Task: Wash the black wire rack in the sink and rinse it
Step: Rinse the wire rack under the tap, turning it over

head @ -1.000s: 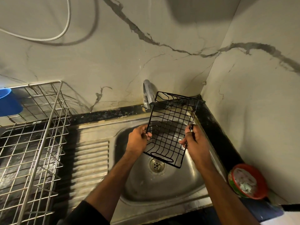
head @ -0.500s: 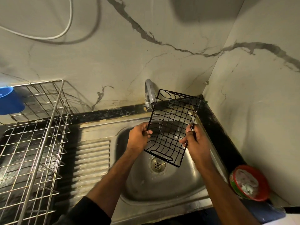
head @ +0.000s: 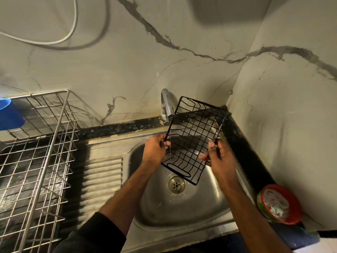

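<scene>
The black wire rack is a small rectangular basket, held tilted above the steel sink with its far end raised beside the tap. My left hand grips its left long edge. My right hand grips the right long edge. A thin stream of water falls from the tap past the rack's left side, close to my left fingers. The sink's drain shows just below the rack's near end.
A large silver wire dish rack stands on the left, beyond the ribbed draining board. A blue cup sits at its far left. A red round tub rests on the dark counter at right. Walls close the corner behind.
The rack's far end has risen slightly and sits nearer the tap spout. Both hands keep their grip on its sides.
</scene>
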`<act>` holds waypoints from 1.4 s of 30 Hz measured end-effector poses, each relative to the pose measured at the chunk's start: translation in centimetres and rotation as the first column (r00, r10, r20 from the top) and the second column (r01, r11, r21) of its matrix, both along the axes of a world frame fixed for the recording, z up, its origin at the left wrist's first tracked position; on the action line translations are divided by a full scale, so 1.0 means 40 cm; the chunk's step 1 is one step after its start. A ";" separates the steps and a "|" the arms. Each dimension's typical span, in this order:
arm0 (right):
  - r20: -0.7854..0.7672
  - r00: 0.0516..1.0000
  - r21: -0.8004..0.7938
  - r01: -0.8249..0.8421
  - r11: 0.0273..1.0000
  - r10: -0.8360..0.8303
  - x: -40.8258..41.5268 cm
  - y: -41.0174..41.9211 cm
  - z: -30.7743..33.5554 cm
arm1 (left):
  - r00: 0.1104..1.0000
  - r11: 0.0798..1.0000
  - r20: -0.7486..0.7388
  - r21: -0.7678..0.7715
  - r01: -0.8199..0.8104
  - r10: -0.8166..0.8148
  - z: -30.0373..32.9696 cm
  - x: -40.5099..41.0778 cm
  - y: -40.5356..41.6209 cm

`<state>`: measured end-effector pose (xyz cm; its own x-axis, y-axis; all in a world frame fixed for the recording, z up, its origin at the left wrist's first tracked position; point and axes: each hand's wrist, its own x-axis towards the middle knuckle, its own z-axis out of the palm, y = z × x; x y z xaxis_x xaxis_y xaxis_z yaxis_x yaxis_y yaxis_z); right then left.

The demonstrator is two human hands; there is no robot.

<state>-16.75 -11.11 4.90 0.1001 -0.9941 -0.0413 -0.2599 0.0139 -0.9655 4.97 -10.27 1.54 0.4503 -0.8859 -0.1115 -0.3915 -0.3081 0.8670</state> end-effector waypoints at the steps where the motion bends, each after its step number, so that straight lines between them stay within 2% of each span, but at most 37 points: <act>1: 0.002 1.000 -0.004 -0.003 1.000 0.003 0.002 0.000 0.000 | 1.000 1.000 0.009 -0.005 0.000 0.000 -0.001 0.001 -0.004; 10: 0.071 0.997 0.013 -0.040 0.999 0.039 0.012 -0.008 -0.006 | 0.984 0.999 0.175 0.038 0.026 -0.032 0.010 0.012 -0.051; 20: 0.137 0.989 0.028 -0.057 0.998 0.053 0.016 -0.019 -0.017 | 0.979 0.999 0.206 0.039 -0.007 -0.001 -0.004 0.011 -0.063; 23: 0.140 0.989 0.033 -0.055 0.998 0.050 0.020 -0.019 -0.020 | 0.987 0.999 0.162 0.032 -0.011 0.006 -0.005 0.005 -0.059; 27: 0.062 0.997 0.019 -0.035 0.999 0.034 0.023 -0.023 -0.016 | 0.984 1.000 0.177 0.009 -0.009 0.008 0.000 0.000 -0.050; 33: -0.217 0.976 -0.107 0.002 0.994 -0.026 0.017 -0.028 -0.014 | 0.979 1.000 0.202 -0.009 -0.029 0.030 0.016 -0.011 -0.049; 36: -0.350 0.933 -0.188 0.019 0.982 -0.085 0.013 -0.029 -0.013 | 0.972 1.000 0.235 -0.012 -0.018 0.021 0.016 -0.021 -0.047; 42: -0.283 0.949 -0.139 0.099 0.985 -0.136 0.006 -0.036 -0.012 | 0.970 1.000 0.245 -0.020 0.002 0.003 0.001 -0.032 -0.038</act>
